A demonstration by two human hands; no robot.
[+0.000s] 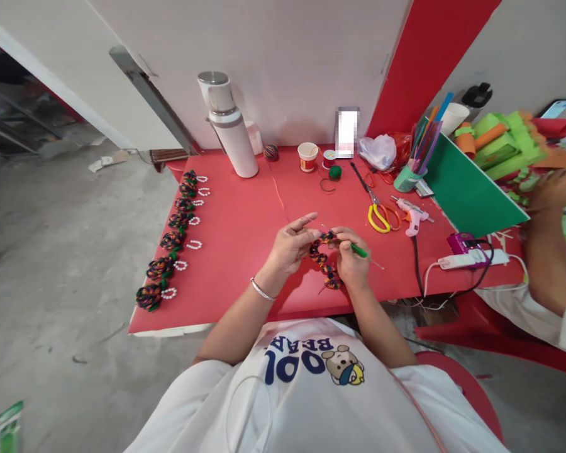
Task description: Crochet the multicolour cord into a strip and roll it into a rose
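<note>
My left hand (290, 244) pinches one end of a curled crochet strip (319, 258) in dark multicoloured yarn, its forefinger stretched out. A thin orange strand (278, 192) runs from near that hand back across the table. Between the fingers of my right hand (353, 258) is a green-handled crochet hook (358, 250), its tip beside the top of the strip. The strip hangs in a curve between both hands. Along the table's left edge lies a row of finished crochet flowers (160, 269) with white bead loops (181, 265) beside them.
A white thermos (233, 135), yarn ball (271, 152), paper cup (307, 157) and phone (347, 132) stand at the back of the red table (236, 251). Scissors (380, 217), a glue gun (412, 217) and a power strip (474, 259) lie right. A co-worker's arm (551, 245) is beyond the green board (466, 182).
</note>
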